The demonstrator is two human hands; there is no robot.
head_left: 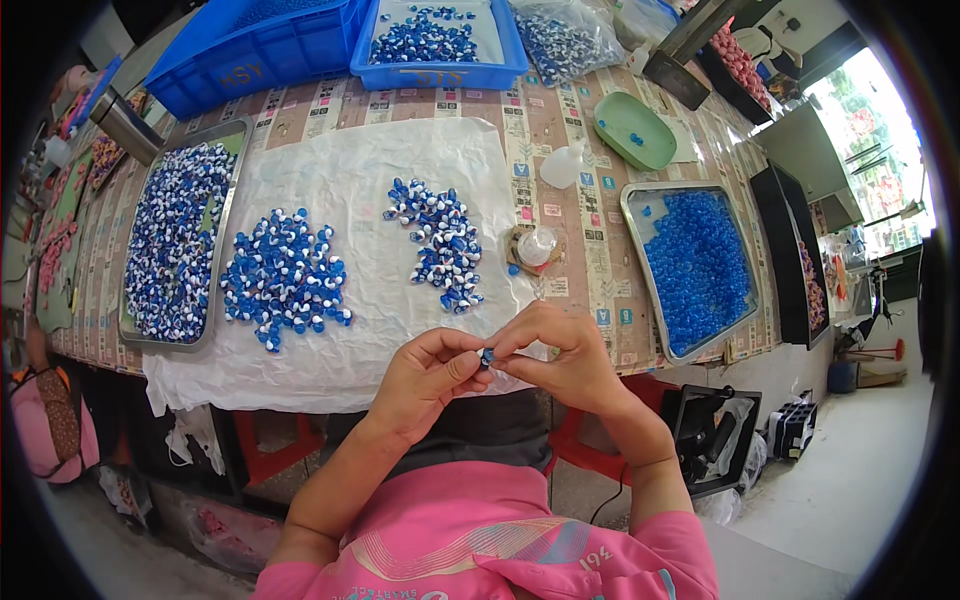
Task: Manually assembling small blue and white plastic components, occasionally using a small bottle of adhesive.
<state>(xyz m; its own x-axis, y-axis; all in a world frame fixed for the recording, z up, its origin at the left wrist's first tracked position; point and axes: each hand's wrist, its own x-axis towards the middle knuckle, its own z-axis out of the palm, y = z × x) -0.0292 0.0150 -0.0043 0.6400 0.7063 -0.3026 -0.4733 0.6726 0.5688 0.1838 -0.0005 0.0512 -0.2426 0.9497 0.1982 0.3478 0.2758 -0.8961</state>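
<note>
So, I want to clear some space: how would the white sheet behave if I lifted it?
The white sheet looks thin and creased, so it would probably flop. The blue-and-white pieces heaped on it look small and rounded, so they would likely roll.

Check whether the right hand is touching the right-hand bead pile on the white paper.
Apart. The head view shows bare white paper between the right hand and the lower end of the bead pile.
</note>
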